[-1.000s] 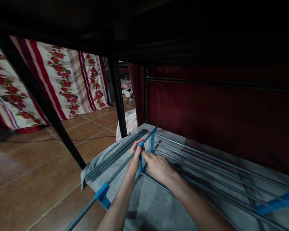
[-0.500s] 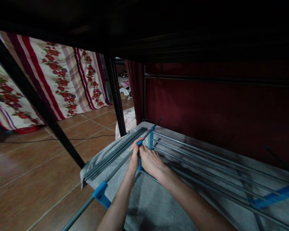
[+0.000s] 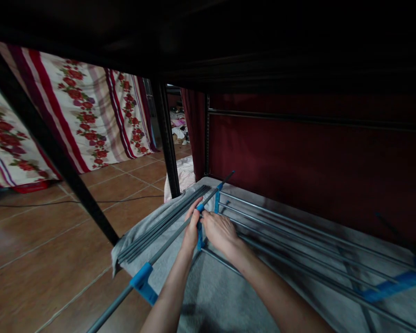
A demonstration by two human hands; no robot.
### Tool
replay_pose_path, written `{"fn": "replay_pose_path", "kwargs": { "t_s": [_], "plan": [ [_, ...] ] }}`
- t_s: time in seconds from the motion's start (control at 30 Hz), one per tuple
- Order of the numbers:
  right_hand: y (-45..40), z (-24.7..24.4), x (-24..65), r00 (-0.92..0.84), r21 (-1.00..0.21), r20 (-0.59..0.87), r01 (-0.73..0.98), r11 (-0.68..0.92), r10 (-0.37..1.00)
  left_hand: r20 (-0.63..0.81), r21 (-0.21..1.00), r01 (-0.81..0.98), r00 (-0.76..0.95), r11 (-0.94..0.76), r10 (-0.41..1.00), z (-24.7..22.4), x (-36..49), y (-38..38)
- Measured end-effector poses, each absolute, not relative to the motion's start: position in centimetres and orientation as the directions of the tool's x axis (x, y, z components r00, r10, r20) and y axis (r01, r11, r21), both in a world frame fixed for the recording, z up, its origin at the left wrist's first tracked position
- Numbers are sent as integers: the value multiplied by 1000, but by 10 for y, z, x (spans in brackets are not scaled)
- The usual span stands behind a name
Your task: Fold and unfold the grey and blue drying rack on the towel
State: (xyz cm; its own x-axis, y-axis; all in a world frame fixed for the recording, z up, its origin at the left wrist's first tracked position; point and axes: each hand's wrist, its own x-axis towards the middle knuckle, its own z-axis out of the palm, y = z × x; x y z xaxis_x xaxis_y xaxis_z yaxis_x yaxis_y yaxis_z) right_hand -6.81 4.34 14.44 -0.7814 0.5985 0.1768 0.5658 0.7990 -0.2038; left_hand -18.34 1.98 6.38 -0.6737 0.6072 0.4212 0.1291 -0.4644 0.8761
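A grey metal pole runs up and away from me, with blue plastic brackets on it. Around the pole, at the middle blue bracket, my left hand is closed, its thumb on the near side and fingers behind. My right hand presses curled fingers against that same bracket from the right; its fingertips are partly hidden. Further up the pole sits another blue bracket, joined to thin metal bars of a drying rack. A lower blue bracket is near my left forearm.
Several loose grey rods lie on the grey cloth left of the pole. Black shelf posts stand left, with a dark shelf overhead. A dark red curtain hangs behind. A cable crosses the tiled floor.
My left fingers have straightened a little beside the pole, and more of the blue bracket shows. My right hand stays at the bracket. The view has shifted slightly.
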Motion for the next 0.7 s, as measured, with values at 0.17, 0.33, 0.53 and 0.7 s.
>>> {"fn": "replay_pose_path", "kwargs": {
  "t_s": [0.17,0.33,0.53,0.7],
  "plan": [
    [47,139,-67,-791,-221,166,552,804,588,397,891,136,-697,-434,597,45,-180,14],
    [49,136,-68,-802,-213,146,546,810,579,317,930,135,-765,-342,561,30,-174,7],
    [46,138,-67,-798,-197,156,553,810,582,319,943,200,-766,-264,558,31,-169,6],
    [47,140,-68,-805,-218,111,552,805,583,349,937,273,-756,-218,553,28,-168,10]
  ]
}}
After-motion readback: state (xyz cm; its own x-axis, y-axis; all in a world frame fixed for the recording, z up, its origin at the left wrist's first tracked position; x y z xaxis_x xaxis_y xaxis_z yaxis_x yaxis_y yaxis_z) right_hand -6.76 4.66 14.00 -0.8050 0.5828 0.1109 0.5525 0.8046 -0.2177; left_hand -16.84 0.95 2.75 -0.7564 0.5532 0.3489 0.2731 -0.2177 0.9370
